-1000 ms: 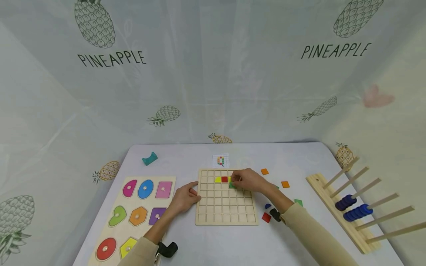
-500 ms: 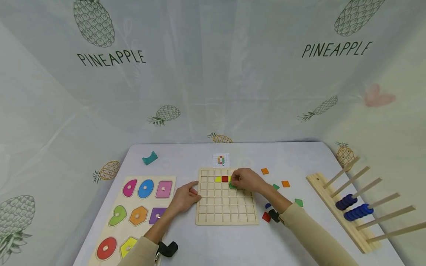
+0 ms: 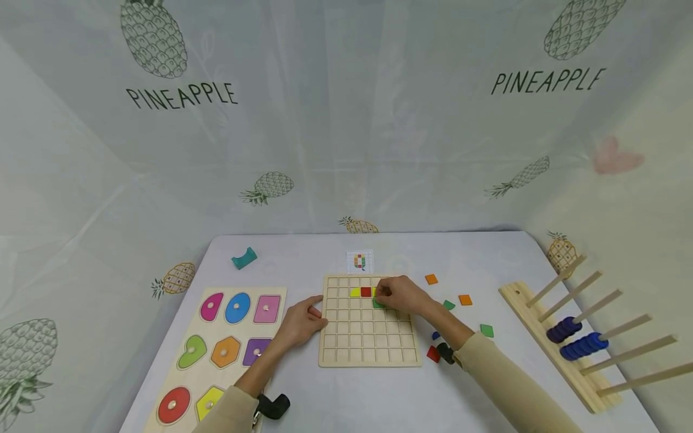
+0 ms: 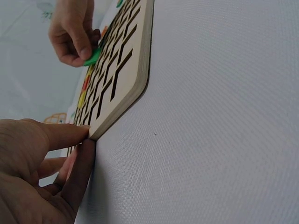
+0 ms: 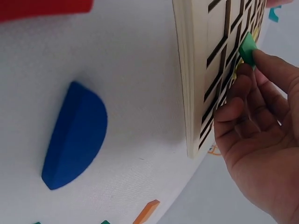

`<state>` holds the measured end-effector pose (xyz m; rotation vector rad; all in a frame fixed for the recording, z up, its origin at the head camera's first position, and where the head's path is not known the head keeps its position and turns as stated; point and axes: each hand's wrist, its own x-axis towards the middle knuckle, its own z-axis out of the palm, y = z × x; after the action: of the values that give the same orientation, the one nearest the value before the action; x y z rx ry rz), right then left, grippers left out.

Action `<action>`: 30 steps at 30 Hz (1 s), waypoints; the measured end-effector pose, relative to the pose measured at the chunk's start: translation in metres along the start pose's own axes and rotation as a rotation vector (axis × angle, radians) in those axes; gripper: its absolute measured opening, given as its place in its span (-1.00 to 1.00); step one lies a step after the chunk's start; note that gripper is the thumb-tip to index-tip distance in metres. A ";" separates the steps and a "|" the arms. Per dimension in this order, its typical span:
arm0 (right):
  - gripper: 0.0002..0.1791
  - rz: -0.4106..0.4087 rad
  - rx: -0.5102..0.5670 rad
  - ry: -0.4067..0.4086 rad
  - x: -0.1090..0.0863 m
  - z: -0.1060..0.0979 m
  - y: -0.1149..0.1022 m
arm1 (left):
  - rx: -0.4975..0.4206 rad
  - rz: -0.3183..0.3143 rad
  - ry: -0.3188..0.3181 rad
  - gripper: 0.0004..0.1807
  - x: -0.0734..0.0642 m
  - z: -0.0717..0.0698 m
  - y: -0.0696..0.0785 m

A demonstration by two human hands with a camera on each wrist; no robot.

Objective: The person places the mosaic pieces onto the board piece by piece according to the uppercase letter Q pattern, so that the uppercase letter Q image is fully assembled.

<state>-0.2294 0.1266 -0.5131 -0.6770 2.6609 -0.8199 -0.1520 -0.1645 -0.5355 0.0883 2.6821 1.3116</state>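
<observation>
My left hand rests beside the wooden grid board, finger and thumb tips apart against its left edge. In the left wrist view those tips touch the board's side close to the table. With thumb and fingers, my right hand pinches a green tile over the board's upper right cells. A yellow tile and a red square tile sit in cells to its left. Another yellow tile is partly hidden by the right fingers. Behind the board lies a pattern card.
Orange tiles, green tiles, a red tile and a blue half-round piece lie right of the board. A peg rack stands farther right. At left are a shape puzzle and a teal arch block.
Almost nothing differs. The right hand stays at the same cells with the green tile, shifting only slightly, and the left hand keeps its place at the board's edge.
</observation>
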 end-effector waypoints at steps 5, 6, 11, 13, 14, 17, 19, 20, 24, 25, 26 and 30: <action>-0.93 -0.037 -0.001 -0.006 0.000 0.000 0.002 | 0.001 -0.002 0.000 -0.32 0.001 0.001 -0.001; -0.93 -0.045 -0.001 -0.008 0.000 0.000 0.002 | 0.002 -0.003 0.001 -0.32 0.001 0.001 -0.002; -0.93 -0.070 -0.009 -0.010 0.001 0.000 0.002 | 0.005 -0.005 0.002 -0.32 0.002 0.001 -0.002; -0.94 -0.075 -0.008 -0.004 0.001 -0.001 0.002 | 0.007 -0.003 0.001 -0.32 0.002 0.001 -0.002; -0.94 -0.076 -0.006 -0.001 0.001 -0.001 0.001 | 0.008 -0.003 0.002 -0.32 0.002 0.001 -0.002; -0.94 -0.076 0.002 0.005 0.000 -0.001 0.000 | 0.012 0.000 0.002 -0.31 0.001 0.001 -0.003; -0.94 -0.070 0.000 0.005 0.000 -0.001 0.000 | 0.014 -0.002 0.002 -0.31 0.001 0.002 -0.003; -0.94 -0.069 -0.006 0.005 0.000 -0.001 0.000 | 0.014 -0.001 0.004 -0.31 0.001 0.002 -0.003; -0.92 -0.075 -0.026 0.011 0.002 0.000 0.001 | 0.013 0.000 0.006 -0.31 0.001 0.002 -0.004; -0.92 -0.075 -0.031 0.013 0.002 0.001 0.001 | 0.011 0.001 0.007 -0.31 0.002 0.002 -0.004; -0.92 -0.075 -0.034 0.014 0.002 0.001 0.001 | 0.011 0.002 0.008 -0.31 0.002 0.002 -0.004; -0.93 -0.056 -0.038 0.010 0.003 0.002 0.001 | 0.006 0.004 0.008 -0.31 0.001 0.002 -0.004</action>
<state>-0.2315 0.1249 -0.5159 -0.7612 2.6840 -0.7911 -0.1532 -0.1659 -0.5401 0.0899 2.6941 1.3075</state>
